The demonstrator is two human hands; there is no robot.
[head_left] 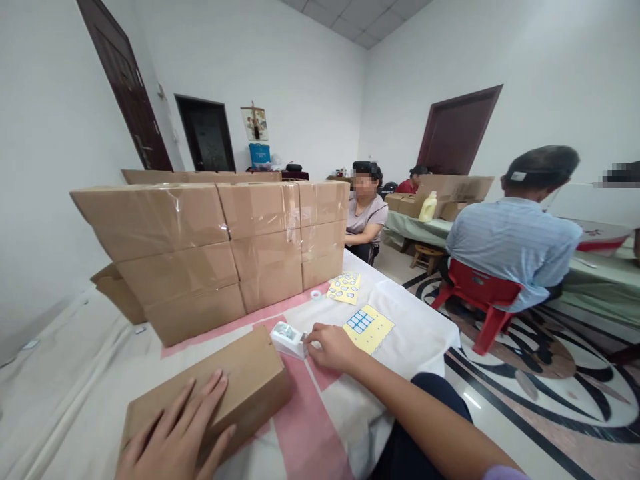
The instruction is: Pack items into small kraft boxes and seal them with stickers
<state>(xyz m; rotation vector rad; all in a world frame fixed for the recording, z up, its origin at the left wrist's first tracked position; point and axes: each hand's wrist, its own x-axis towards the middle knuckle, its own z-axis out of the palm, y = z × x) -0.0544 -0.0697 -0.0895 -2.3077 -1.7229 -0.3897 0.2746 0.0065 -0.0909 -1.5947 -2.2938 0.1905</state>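
Lying just left of the right hand (333,347), the dispenser (287,337) has its long axis slanting from the box's far end toward those fingertips. That hand is the nearer one; its fingers are curled and bunched at the dispenser's right end, though I cannot tell whether they pinch tape or the casing. The box (240,361) points its own length from the left hand (175,433) toward the dispenser, which sits just beside its far right end. The left hand is spread flat on the box's near part, well apart from the dispenser. On the surface (425,317), the dispenser lies well in from the right corner, the near yellow sheet (379,328) between them.
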